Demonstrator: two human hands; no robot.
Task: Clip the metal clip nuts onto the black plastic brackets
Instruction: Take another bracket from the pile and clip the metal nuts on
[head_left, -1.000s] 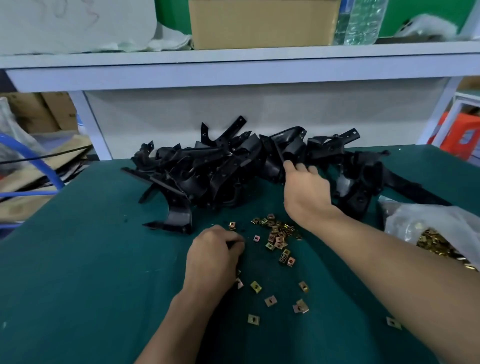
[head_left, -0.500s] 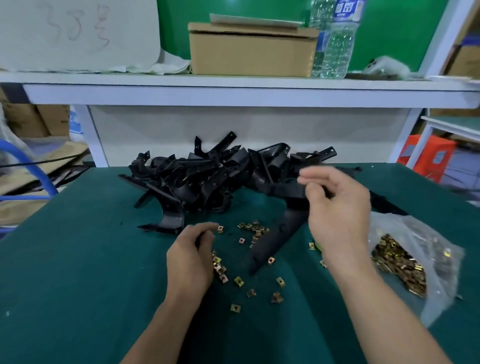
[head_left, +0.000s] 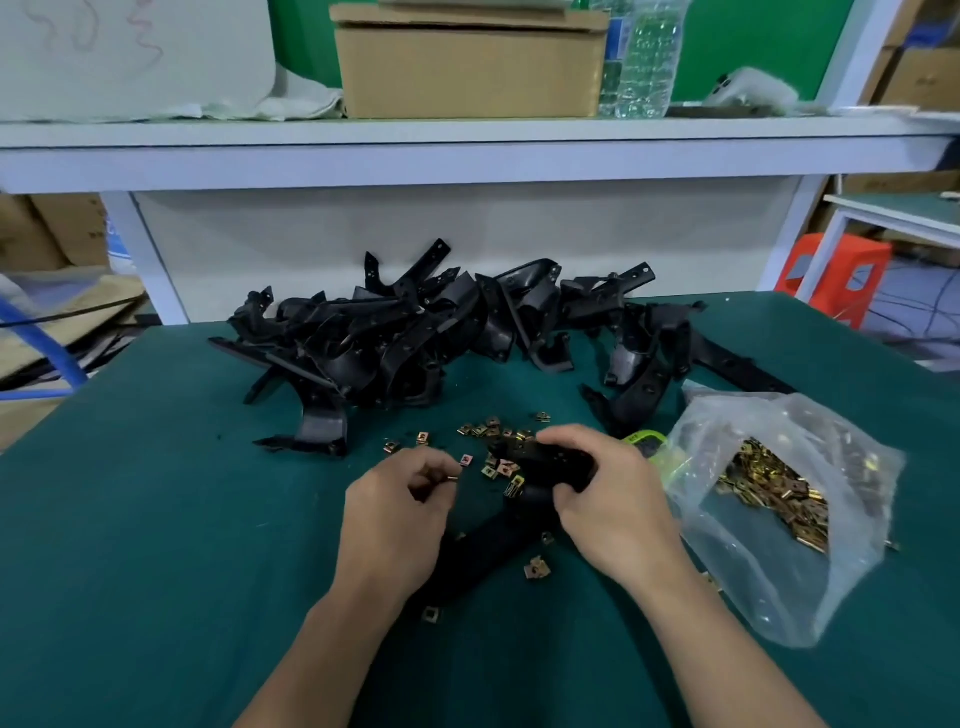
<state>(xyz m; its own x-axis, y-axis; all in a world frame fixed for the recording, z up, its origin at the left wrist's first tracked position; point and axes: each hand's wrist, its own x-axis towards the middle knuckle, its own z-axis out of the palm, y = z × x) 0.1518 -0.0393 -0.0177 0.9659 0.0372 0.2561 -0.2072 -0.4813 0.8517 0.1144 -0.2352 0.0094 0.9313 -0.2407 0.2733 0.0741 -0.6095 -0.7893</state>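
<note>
Clip nuts (head_left: 493, 431), small and brass-coloured, lie scattered on the green tabletop (head_left: 156, 519) between the near hands and the pile of black plastic brackets (head_left: 415, 338) heaped at the far edge. Many more fill the clear plastic bag (head_left: 779, 582) lying open at the right. One clip nut (head_left: 451, 476) is pinched between thumb and forefinger of the left hand (head_left: 400, 514), whose other fingers are curled in. The right hand (head_left: 613, 499) is wrapped round the upper end of a long black bracket (head_left: 540, 462), thumb over the top. The bracket's lower leg slants down and to the left beneath the left hand, apparently resting on the tabletop. The pinched nut and the held end of the bracket are near each other but apart.

By my reading, the step in hand is the fitting itself: one bracket is chosen, one nut is chosen, and the two stand ready to be joined. The next move calls for turning the nut so its open mouth faces the bracket's edge. It then has to slide on at a mounting tab until its hole sits over the bracket's hole. Which tab is meant I cannot tell, since the right hand's fingers hide that end. The bracket will want a firm hold during the push, as a spring clip can skid off a thin edge.
</note>
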